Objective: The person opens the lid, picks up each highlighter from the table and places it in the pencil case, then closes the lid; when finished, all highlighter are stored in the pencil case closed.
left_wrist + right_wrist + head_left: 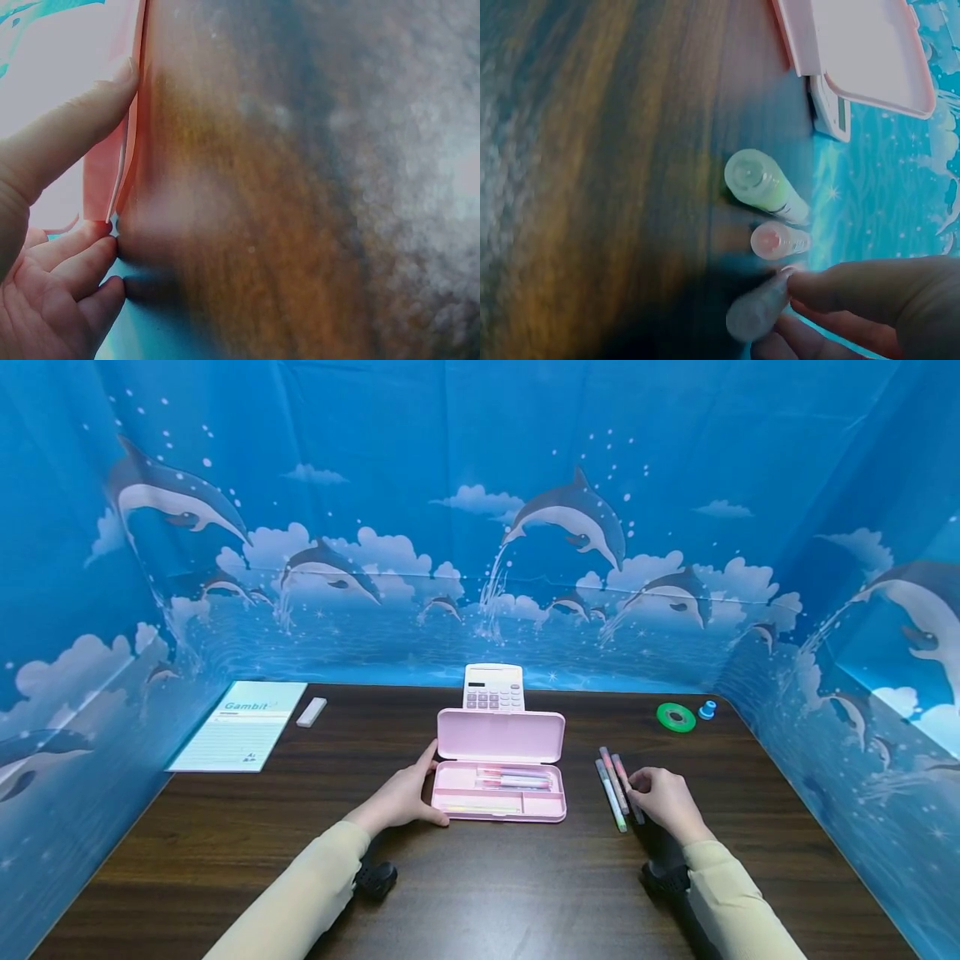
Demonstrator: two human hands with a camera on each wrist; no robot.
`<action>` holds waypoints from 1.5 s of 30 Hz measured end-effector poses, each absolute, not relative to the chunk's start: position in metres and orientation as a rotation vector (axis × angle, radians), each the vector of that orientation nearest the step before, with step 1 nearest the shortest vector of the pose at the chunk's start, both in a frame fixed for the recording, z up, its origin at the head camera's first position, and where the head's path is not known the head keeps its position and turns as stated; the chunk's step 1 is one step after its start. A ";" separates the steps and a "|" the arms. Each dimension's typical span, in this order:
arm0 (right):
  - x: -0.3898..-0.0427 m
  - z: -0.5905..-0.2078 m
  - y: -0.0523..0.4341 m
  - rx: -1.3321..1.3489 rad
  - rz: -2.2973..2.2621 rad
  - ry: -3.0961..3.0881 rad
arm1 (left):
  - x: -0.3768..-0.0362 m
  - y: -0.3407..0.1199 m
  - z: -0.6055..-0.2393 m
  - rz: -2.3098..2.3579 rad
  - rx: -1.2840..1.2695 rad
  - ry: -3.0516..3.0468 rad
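A pink pencil case (500, 735) lies with its lid raised, several pens (516, 782) in its upper compartment and a thin yellowish stick (472, 808) in the lower one. My left hand (401, 795) grips the case's left end, thumb at the front edge and fingers round the side. To the right of the case, my right hand (663, 797) pinches a marker (754, 319) between thumb and fingers; its end is tilted toward the camera in the right wrist view. Beside it lie a pink marker (776, 240) and a green-ended marker (757, 180).
Behind the case stands a white calculator (492, 686). A notepad (240, 727) and a white eraser-like block (312, 712) lie at the back left. At the back right are a green tape roll (663, 719) and a small blue object (707, 710). Dolphin-print curtains (375, 635) border the table.
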State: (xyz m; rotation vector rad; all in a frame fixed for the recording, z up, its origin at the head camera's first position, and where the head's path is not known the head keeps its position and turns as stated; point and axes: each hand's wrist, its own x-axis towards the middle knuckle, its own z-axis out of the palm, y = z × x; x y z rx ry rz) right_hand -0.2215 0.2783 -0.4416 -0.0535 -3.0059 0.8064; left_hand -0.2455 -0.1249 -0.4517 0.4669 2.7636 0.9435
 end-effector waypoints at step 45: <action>-0.224 -0.422 0.204 0.195 0.736 -2.898 | -0.247 -0.125 -0.450 0.958 0.463 2.755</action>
